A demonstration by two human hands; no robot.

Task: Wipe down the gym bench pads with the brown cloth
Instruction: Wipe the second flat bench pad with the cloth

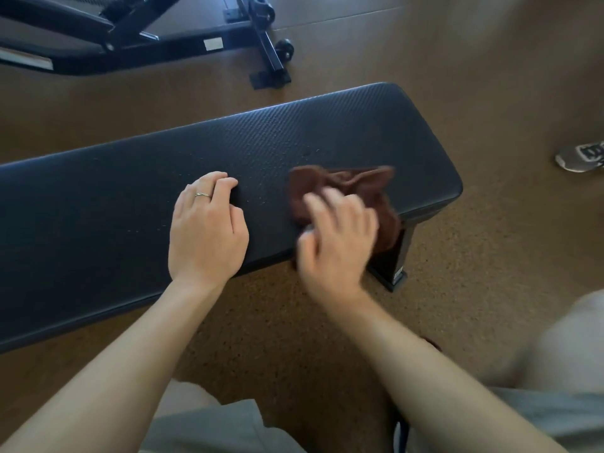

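Observation:
A long black padded gym bench [137, 197] runs across the view from lower left to upper right. The brown cloth [343, 184] lies crumpled on the pad near its right end, and part of it hangs over the near edge. My right hand [336, 237] is blurred, its fingers curled on the near part of the cloth. My left hand [206, 227], wearing a ring, rests on the pad to the left of the cloth with its fingers curled under.
A black bench leg [397, 259] stands under the right end. Another black exercise frame with a wheel [284, 49] occupies the floor at the back left. A grey shoe [581, 156] shows at the right edge. Brown speckled floor surrounds the bench.

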